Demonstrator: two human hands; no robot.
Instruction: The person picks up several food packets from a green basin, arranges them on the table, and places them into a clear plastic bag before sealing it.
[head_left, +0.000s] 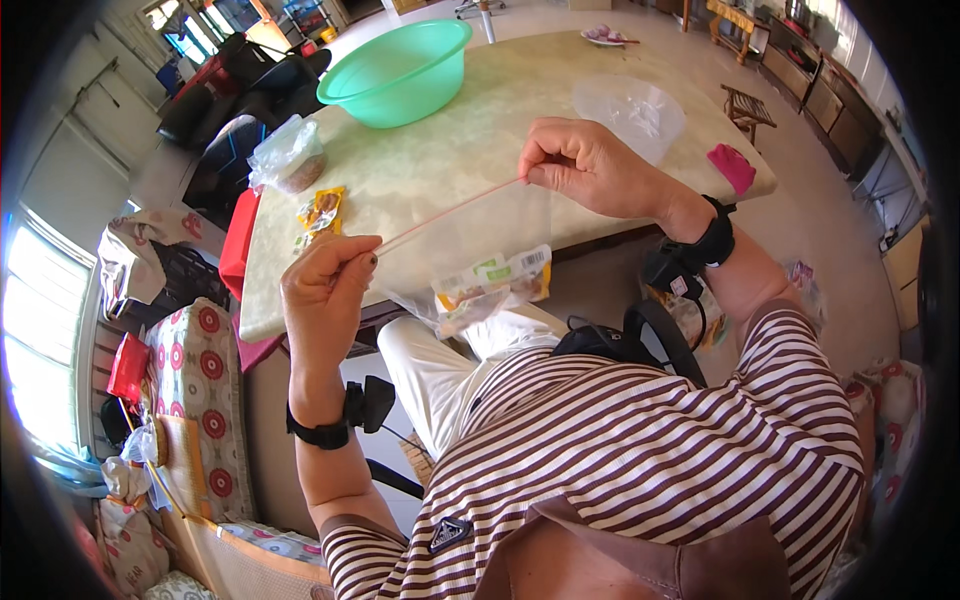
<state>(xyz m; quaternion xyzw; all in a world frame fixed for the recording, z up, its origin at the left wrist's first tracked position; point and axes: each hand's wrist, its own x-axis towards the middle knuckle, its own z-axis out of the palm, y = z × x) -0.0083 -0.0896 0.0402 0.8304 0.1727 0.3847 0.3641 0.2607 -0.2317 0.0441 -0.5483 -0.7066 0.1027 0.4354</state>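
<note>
A clear zip-top plastic bag (480, 217) with a red closure line hangs between both hands, above my lap at the table's near edge. My left hand (330, 292) pinches one top corner between thumb and fingers; my right hand (581, 161) pinches the opposite corner, so the top is stretched taut and slanted. Several small wrapped packets (495, 281), white and yellow with printing, lie at the bag's bottom. Just beyond my left hand, more yellow packets (324, 208) lie on the marbled table (420, 176). Whether the bag's top is sealed, I cannot tell.
A large green plastic basin (397, 75) stands at the table's far side. At the left edge sits a plastic bag with brown contents (292, 161). Toward the right lie a clear plastic bag (634, 112) and a pink cloth (731, 169). Farther back is a small plate (606, 37).
</note>
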